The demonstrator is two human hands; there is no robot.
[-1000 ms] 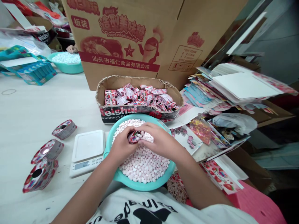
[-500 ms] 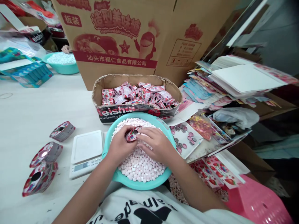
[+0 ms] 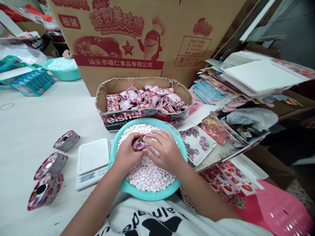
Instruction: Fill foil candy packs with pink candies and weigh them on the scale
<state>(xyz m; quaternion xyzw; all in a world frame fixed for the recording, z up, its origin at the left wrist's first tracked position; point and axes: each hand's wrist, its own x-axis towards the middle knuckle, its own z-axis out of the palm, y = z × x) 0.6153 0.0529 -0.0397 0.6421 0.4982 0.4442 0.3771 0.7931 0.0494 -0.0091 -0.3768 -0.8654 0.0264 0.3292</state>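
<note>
A teal bowl (image 3: 113,156) full of small pink-white candy tablets (image 3: 147,175) sits in front of me. Both hands rest over it. My left hand (image 3: 126,154) is closed round a small strawberry-print candy box (image 3: 138,143). My right hand (image 3: 164,149) has its fingers pinched at the box's open end, touching it and the tablets beneath.
A white digital scale (image 3: 92,162) stands left of the bowl, with three empty printed boxes (image 3: 50,162) further left. Behind the bowl a low cardboard tray (image 3: 100,100) holds several filled boxes. A big carton (image 3: 137,36) stands behind. Flat packaging sheets (image 3: 256,77) pile up right. Another bowl (image 3: 62,68) far left.
The box has been closed up between both hands; tablets that showed at its open end a second ago are no longer visible. The hands stay over the bowl.
</note>
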